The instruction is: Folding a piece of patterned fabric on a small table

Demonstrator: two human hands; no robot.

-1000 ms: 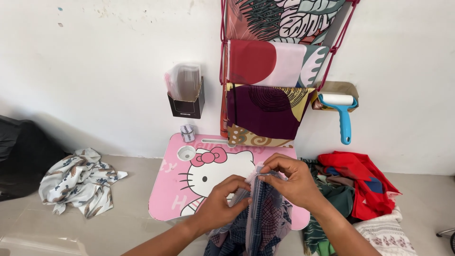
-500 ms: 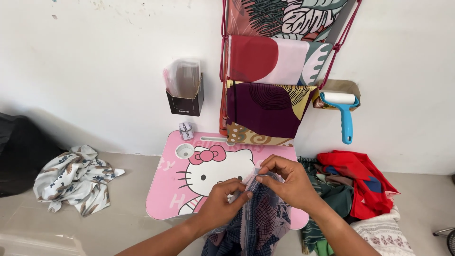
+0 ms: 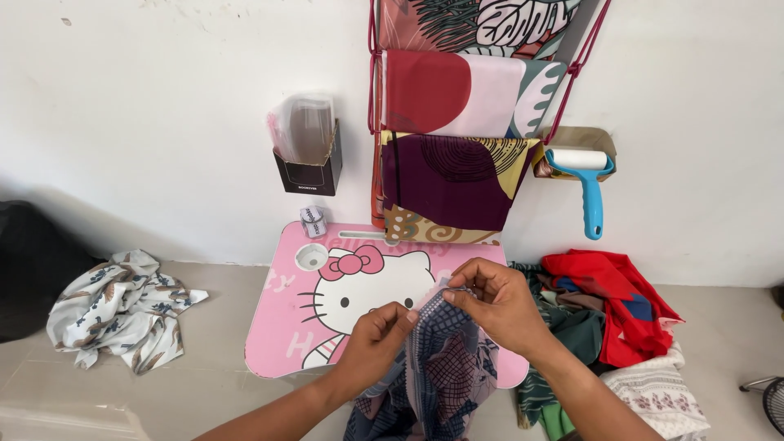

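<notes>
A crumpled white leaf-print cloth [image 3: 122, 309] lies on the floor at far left, well apart from you. Your left hand [image 3: 374, 339] is closed in a pinch on the upper edge of the dark checked scarf [image 3: 445, 371], which hangs over the front of the pink lap table [image 3: 282, 327]. Your right hand [image 3: 498, 304] pinches the same edge just beside it, fingers curled. The fabric looks thin, limp, light and likely slippery; grip it at the hem. A heap of red and green cloths [image 3: 608, 306] lies right.
</notes>
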